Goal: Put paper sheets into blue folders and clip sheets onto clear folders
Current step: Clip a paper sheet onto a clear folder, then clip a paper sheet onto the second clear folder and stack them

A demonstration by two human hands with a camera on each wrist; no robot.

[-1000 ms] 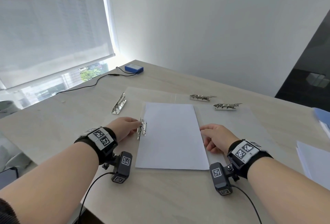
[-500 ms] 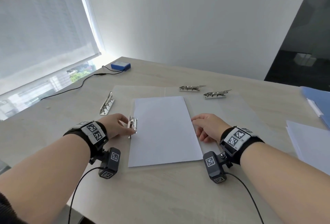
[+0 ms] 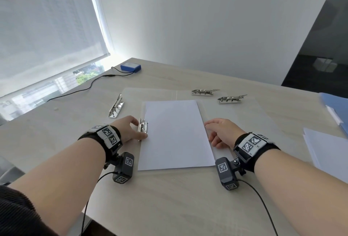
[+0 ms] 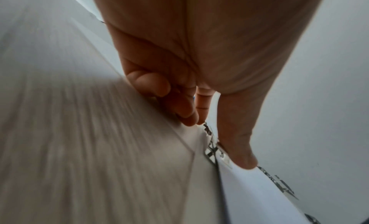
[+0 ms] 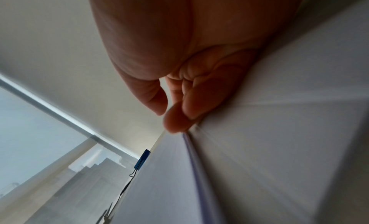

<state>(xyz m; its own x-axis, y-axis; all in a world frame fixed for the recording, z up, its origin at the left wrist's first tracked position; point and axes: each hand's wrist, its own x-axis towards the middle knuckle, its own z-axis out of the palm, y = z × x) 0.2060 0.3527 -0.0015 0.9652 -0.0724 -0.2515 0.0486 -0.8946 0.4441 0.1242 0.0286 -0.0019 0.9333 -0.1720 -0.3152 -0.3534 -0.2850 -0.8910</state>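
Observation:
A white paper sheet (image 3: 173,134) lies on a clear folder (image 3: 244,115) in the middle of the table. A metal clip (image 3: 142,128) sits on the sheet's left edge. My left hand (image 3: 130,128) grips it, thumb on its near end and forefinger at its far end. The left wrist view shows the thumb (image 4: 239,148) pressing on the clip (image 4: 211,150). My right hand (image 3: 220,132) rests at the sheet's right edge with its fingers curled under. In the right wrist view its fingertips (image 5: 177,124) touch the sheet's edge (image 5: 187,148) and the thumb is apart from it.
Three more metal clips lie loose: one at the left (image 3: 116,108) and two at the far side (image 3: 204,92), (image 3: 231,98). A blue box (image 3: 130,66) with a cable sits at the back left. A blue folder (image 3: 337,109) and a paper stack (image 3: 329,153) lie at the right.
Only the head view has shifted. Both hands, the clip and the sheet keep their places.

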